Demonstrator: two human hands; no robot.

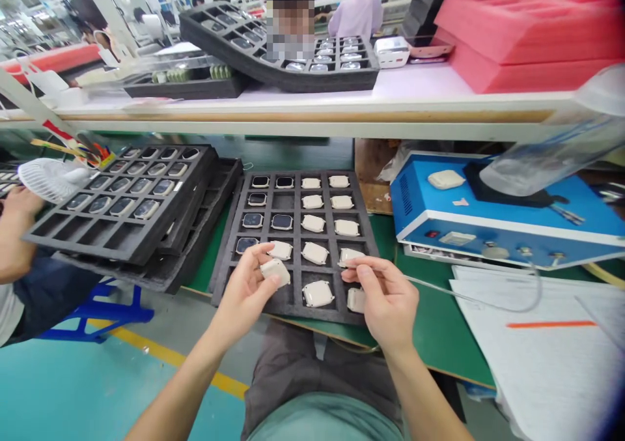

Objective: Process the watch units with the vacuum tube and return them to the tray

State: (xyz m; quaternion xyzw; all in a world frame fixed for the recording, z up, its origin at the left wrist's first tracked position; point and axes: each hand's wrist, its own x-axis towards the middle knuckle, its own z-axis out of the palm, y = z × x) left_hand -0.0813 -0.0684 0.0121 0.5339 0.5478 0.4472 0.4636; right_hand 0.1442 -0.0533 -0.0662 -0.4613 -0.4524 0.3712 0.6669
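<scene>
My left hand (pixel 249 291) pinches a cream watch case (pixel 276 273) between thumb and fingers, tilted above the front of a black foam tray (pixel 288 304). My right hand (pixel 388 298) is closed on a slim tool (pixel 352 266), its tip near the tray's right column. From that hand a thin clear tube (pixel 439 289) runs right toward the blue machine. The tray's right columns hold several cream watch cases (pixel 318 294), flat in their compartments. Watches with dark screens (pixel 282 222) lie in the left columns.
Stacked foam trays of watches (pixel 141 232) stand at left, beside a co-worker's arm (pixel 17 232) and a white fan (pixel 51 179). At right, a blue machine (pixel 439 219) carries another cream case; papers (pixel 532 343) lie before it. A shelf edge (pixel 312 128) crosses behind.
</scene>
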